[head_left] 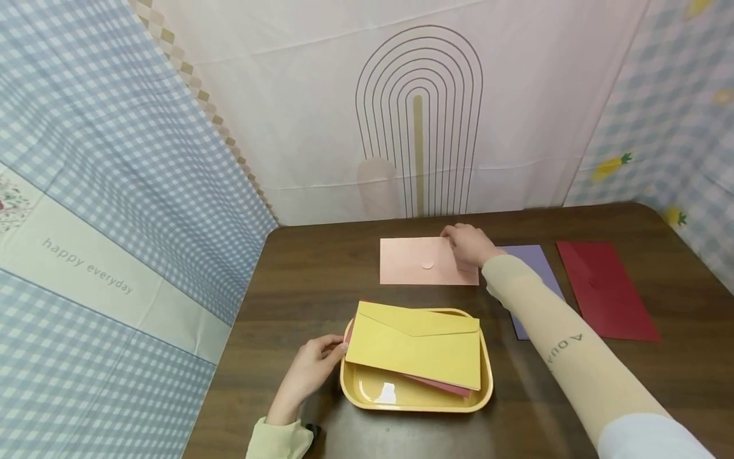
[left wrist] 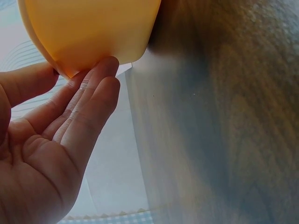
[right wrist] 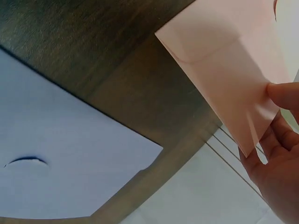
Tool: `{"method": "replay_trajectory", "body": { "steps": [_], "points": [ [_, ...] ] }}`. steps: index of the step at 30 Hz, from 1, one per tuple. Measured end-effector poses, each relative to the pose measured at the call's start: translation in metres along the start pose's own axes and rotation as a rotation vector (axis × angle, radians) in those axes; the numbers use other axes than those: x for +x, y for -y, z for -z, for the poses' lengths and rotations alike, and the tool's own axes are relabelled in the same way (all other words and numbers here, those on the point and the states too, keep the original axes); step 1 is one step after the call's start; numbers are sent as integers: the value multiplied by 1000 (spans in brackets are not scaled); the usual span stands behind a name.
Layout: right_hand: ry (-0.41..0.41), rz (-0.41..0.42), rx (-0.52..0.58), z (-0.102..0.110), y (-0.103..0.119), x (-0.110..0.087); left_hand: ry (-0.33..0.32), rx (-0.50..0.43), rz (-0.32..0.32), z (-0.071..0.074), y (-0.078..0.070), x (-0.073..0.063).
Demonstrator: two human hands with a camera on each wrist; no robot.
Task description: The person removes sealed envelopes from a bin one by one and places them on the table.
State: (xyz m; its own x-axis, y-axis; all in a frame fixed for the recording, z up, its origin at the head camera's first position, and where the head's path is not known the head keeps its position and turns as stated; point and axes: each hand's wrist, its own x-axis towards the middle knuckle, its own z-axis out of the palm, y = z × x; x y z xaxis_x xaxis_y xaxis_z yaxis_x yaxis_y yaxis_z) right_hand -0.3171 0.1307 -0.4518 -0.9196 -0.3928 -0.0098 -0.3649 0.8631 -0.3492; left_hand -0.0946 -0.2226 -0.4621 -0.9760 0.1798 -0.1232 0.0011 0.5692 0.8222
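My left hand (head_left: 309, 371) grips the left rim of a yellow tray (head_left: 367, 392); in the left wrist view its thumb lies over the rim and its fingers (left wrist: 93, 105) are against the outer wall. Across the tray lies a yellow envelope (head_left: 413, 344), with a red envelope (head_left: 447, 386) partly hidden under it. Beyond the tray, my right hand (head_left: 470, 244) pinches a pale pink envelope (head_left: 407, 262) by its far right corner. The right wrist view shows the thumb (right wrist: 282, 95) on one face of that envelope and fingers behind it.
A purple envelope (head_left: 533, 258) lies right of the pink one, partly hidden under my right sleeve (head_left: 550, 322). Farther right is a dark red envelope (head_left: 608, 293). The brown wooden table (head_left: 298, 274) meets a patterned cloth (head_left: 309, 159) at its back edge and a checked cloth on the left.
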Motion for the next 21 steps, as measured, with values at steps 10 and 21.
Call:
{"method": "replay_trajectory", "body": {
  "steps": [10, 21],
  "points": [
    [64, -42, 26, -13, 0, 4, -7, 8, 2, -1, -1, 0],
    [141, -114, 85, -20, -10, 5, -3, 23, 19, 0, -2, 3]
  ]
}}
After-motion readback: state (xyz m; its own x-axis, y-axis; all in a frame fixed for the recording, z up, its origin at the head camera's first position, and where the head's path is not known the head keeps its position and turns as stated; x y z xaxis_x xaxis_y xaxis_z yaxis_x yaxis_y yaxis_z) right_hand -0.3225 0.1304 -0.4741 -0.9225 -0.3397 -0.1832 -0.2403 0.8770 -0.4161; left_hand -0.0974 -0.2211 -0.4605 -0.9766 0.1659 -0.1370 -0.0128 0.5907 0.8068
